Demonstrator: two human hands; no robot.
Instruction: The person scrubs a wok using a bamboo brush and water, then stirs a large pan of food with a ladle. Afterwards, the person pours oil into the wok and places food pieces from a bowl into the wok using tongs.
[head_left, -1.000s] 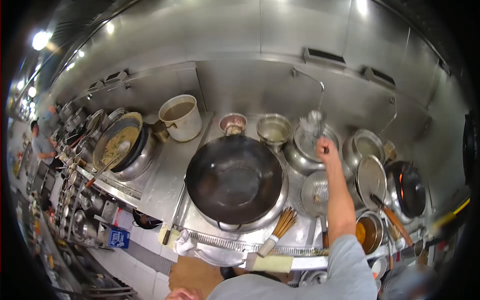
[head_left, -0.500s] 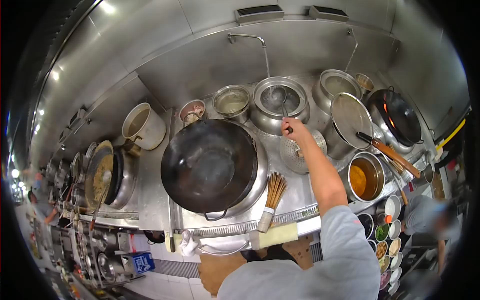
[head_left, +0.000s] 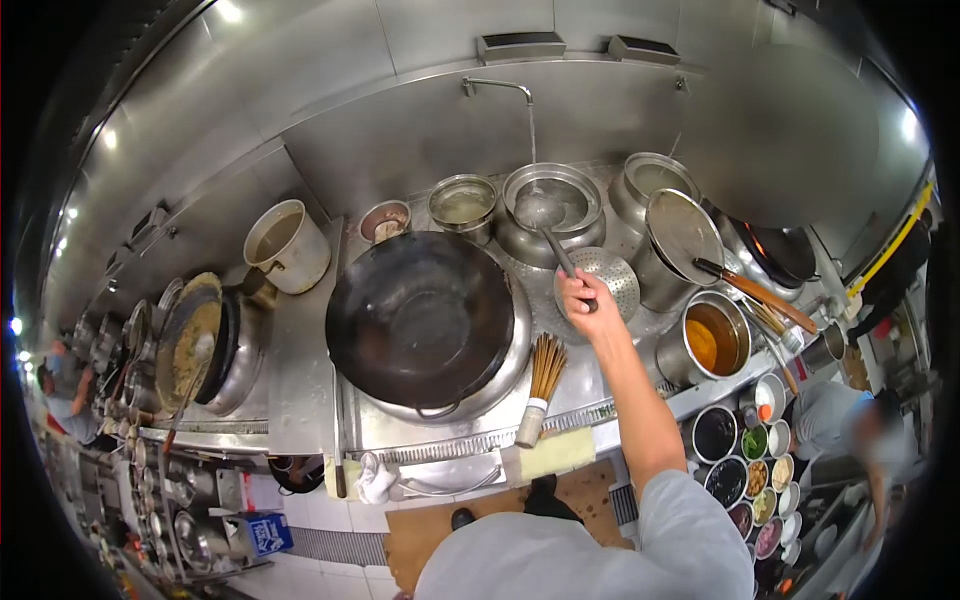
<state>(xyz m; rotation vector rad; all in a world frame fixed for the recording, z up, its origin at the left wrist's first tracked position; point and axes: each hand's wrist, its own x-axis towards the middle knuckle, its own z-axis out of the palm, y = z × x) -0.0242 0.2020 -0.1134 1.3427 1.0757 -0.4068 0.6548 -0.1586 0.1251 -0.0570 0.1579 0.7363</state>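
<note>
Draws the ladle (head_left: 540,209) and the right hand (head_left: 590,302) a little nearer the body than half a second ago, shifting the ladle's bowl toward the near left of the pot's mouth. Shows no left hand; cannot tell its state.

From the left, see a tall pot (head_left: 318,262) standing well apart from the pouring. Next, see the wok (head_left: 420,330) on its burner, tilted slightly toward the front, presumably to face the cook's standing place. Behind it, see a bowl of pale liquid (head_left: 463,203) just beside the pot, likely within reach for dipping. Near the front edge, see a bamboo brush (head_left: 545,375) with its handle toward the body, seemingly for quick picking up.

Then see the metal pot (head_left: 525,245) placed under the spout (head_left: 500,84), evidently to catch the thin stream of water. Holds the ladle's bowl inside its mouth; cannot tell how full.

Clasps the ladle's dark handle near its end, fingers (head_left: 573,286) curled closed around it, leaving a short stub jutting past the palm and plenty of length for reaching. Overlaps a perforated strainer (head_left: 620,275) in view; cannot tell the height above it. Farther right, see a mesh strainer (head_left: 685,235) leaning across a pot mouth, perhaps for draining.
</note>
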